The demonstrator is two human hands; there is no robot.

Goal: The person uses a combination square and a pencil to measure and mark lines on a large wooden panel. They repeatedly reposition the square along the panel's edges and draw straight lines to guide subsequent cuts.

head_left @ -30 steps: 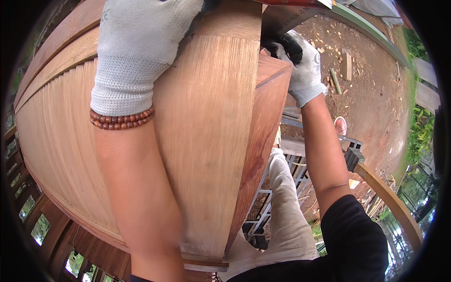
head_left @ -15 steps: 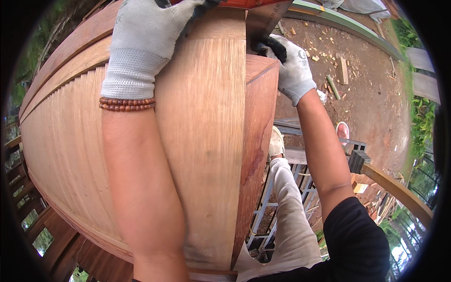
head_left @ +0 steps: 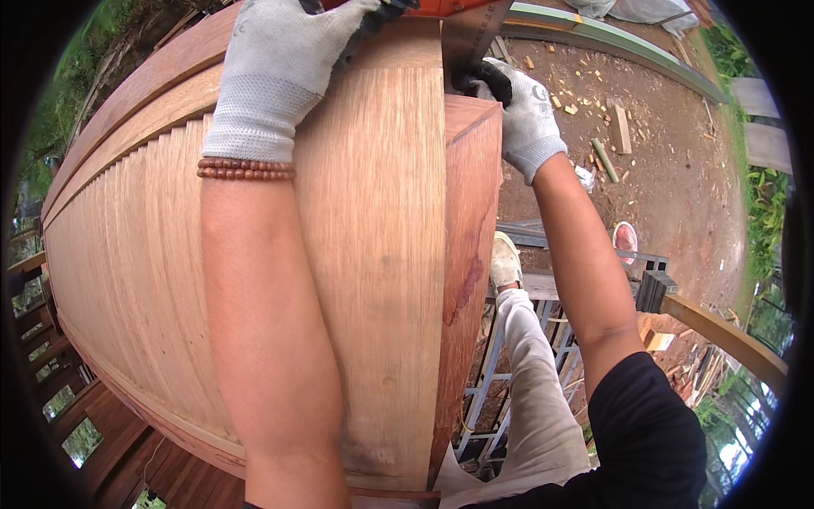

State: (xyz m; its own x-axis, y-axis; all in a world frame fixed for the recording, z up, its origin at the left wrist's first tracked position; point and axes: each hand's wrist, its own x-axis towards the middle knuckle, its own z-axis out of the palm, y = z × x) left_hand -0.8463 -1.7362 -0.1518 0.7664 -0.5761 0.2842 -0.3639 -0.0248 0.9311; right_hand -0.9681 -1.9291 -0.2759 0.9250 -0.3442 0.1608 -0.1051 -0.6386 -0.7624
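A broad pale wooden panel [head_left: 373, 254] lies under my arms, joined along its right edge to a reddish timber [head_left: 471, 212]. Across its far end sits a square with an orange stock [head_left: 454, 7] and a dark metal blade [head_left: 471, 38] that hangs past the panel's right edge. My left hand [head_left: 280, 51], in a white glove with black fingers, is closed at the orange stock; the frame's top cuts off its fingertips. Beside the blade's lower part, my right hand [head_left: 517, 110], gloved alike, has its fingers curled in by the timber's far corner. What they hold is hidden.
Left of my left arm run stepped, overlapping slats [head_left: 127, 220]. Below on the right, a metal ladder-like frame [head_left: 487, 390] stands by my leg, with a wooden rail [head_left: 729, 339] further right. Wood scraps [head_left: 619, 127] lie scattered on the dirt ground.
The view has shifted slightly, and my left hand and forearm sit a little further right and higher in it. Both hands stay at the square.
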